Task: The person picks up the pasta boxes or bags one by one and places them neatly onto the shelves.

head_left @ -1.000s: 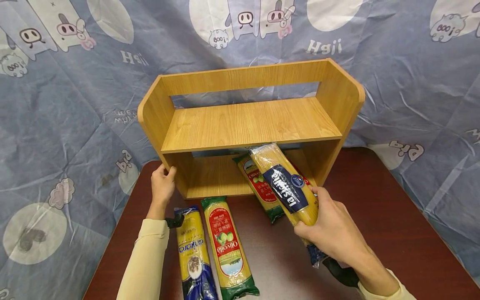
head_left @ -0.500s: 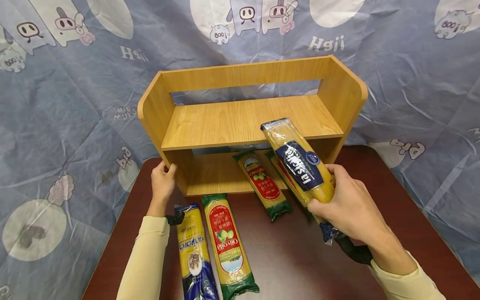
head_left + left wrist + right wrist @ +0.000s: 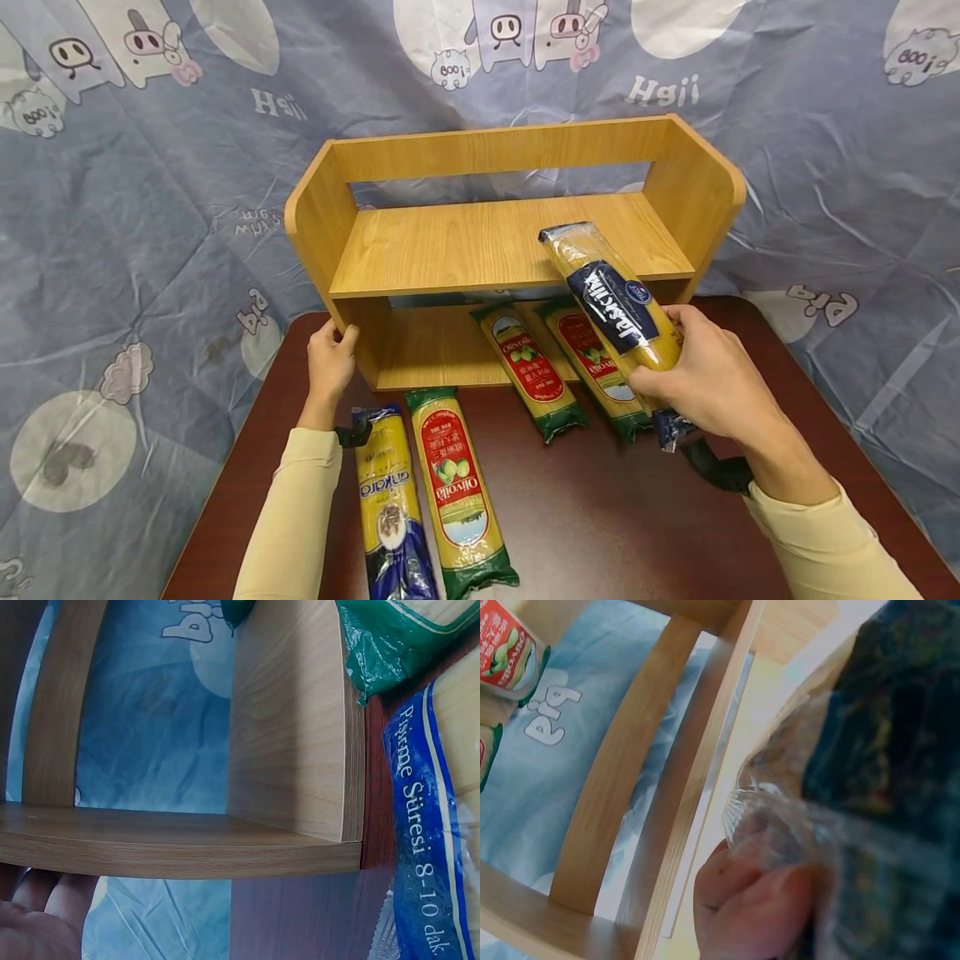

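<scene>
1. Nearest the bench's (image 3: pixel 570 533) front edge, two spaghetti packs lay side by side, a blue-ended pack (image 3: pixel 390 508) and a green-ended pack (image 3: pixel 453 492).
2. The right hand (image 3: pixel 705 383) curled round the lower half of a blue-labelled spaghetti pack (image 3: pixel 611 304), its far end tilted onto the upper board of the wooden shelf (image 3: pixel 495 242); shelving it looked underway, and sliding it flat seemed next.
3. The left hand (image 3: pixel 330 362) gripped the shelf's left side panel, fingers curled at its edge.
4. Two red-labelled packs (image 3: pixel 562 367) lay half inside the lower compartment.
</scene>
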Available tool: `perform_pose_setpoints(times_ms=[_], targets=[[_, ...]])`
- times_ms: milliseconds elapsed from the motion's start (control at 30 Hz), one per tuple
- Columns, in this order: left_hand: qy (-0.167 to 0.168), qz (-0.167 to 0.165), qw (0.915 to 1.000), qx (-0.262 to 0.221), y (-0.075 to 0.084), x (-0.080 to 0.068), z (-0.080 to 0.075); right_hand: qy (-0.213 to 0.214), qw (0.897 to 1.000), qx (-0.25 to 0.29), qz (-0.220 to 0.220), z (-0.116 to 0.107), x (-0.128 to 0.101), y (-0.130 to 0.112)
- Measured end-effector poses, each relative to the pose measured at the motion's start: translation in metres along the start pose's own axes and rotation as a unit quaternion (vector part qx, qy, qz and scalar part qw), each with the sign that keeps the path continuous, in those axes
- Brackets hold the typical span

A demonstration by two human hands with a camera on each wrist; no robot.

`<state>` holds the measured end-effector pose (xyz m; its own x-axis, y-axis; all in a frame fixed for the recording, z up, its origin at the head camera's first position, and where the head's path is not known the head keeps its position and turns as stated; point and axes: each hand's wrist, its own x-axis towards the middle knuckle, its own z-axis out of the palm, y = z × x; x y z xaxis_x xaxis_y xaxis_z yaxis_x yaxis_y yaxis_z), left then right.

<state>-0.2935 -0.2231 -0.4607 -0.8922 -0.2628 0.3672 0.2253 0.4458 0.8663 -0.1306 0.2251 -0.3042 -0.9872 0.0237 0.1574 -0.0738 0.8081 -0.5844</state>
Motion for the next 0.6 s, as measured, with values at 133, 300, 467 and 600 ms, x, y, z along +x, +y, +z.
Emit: perform_pose_setpoints(times_ms=[133,300,467,600], targets=[[0.002,-0.003,1.0000,0.002,0.000,0.001,0.001,0.003,1.000,-0.012,0.007,-0.005,0.011,0.002],[0.002,-0.007,0.9999,0.007,0.001,0.001,-0.001,0.012,1.000,-0.017,0.012,-0.011,0.024,0.005],[-0.001,-0.004,1.0000,0.007,0.002,0.000,-0.001,0.021,0.999,-0.029,0.010,-0.015,0.037,0.009],[-0.001,-0.004,1.0000,0.001,0.002,0.000,-0.001,0.018,0.999,-0.035,0.013,-0.018,0.047,0.012]])
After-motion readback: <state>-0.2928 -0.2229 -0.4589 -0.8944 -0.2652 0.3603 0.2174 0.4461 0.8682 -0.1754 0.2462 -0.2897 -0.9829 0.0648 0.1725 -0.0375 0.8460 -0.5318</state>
